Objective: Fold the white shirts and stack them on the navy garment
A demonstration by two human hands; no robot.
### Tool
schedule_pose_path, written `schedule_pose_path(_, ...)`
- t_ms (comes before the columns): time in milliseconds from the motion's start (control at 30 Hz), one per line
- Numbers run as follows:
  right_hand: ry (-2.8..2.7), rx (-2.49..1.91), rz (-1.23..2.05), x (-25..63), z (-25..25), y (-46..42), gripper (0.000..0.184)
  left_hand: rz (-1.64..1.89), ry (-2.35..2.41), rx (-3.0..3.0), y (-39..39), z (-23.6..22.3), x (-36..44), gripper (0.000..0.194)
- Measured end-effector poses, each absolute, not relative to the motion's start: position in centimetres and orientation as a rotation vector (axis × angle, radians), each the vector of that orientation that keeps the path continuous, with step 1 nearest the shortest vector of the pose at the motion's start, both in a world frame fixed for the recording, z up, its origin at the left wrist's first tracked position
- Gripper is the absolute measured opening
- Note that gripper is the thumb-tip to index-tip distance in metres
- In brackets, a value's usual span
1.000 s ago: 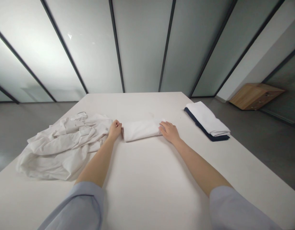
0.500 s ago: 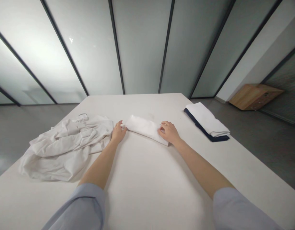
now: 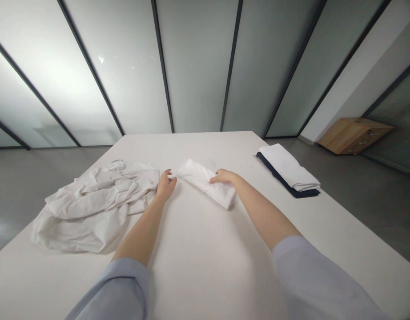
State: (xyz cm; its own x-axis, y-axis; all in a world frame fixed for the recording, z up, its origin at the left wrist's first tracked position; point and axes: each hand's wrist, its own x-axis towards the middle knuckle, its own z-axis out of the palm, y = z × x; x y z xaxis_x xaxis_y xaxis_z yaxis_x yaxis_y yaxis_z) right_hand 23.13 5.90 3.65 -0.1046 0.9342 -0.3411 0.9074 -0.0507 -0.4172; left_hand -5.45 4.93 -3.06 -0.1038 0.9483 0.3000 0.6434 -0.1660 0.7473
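Note:
A folded white cloth [image 3: 205, 180] is near the middle of the table, its right end a little raised. My right hand [image 3: 223, 176] grips it from the far side near its middle, thumb on top and the other fingers hidden behind. Just left of the cloth, my left hand [image 3: 166, 183] is open with its fingers apart, holding nothing. Beyond that hand to the left spreads a crumpled heap of white fabric [image 3: 98, 204].
At the table's right edge a folded white cloth [image 3: 288, 166] lies on a dark navy folded cloth [image 3: 300, 194]. The white table [image 3: 205, 266] reaches toward frosted glass panels [image 3: 198, 66]. A wooden cabinet [image 3: 348, 133] stands on the floor at right.
My right hand has shifted left from the cloth's right end and closed on its middle. The cloth's right end has lifted and tilted. My left hand has come slightly away from the cloth.

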Motion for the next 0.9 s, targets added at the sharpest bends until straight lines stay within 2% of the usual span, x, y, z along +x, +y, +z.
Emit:
schedule_pose_path(233,-1.997,-2.037,1.028,23.6,3.4,5.4,0.039,1.178,1.745,1.795,4.9,-3.0,-5.3,0.046)
schedule_pose_path(367,-2.001,-2.021,0.982,25.9,4.0,4.6,0.038,1.176,1.746,1.791,5.0,-3.0,-5.4,0.045)
schedule_pose_path(600,-1.941,-2.173,0.513,34.4,3.2,1.8,0.039,1.181,1.72,1.805,5.0,-3.1,-5.3,0.043)
schedule_pose_path(733,-1.876,-2.329,0.2,38.5,2.8,-0.3,0.051,1.159,1.739,1.802,5.0,-3.0,-5.3,0.045)
schedule_pose_path(900,-1.847,-2.425,-0.122,41.1,4.7,-2.8,0.05,1.157,1.722,1.799,4.9,-3.0,-5.6,0.044)
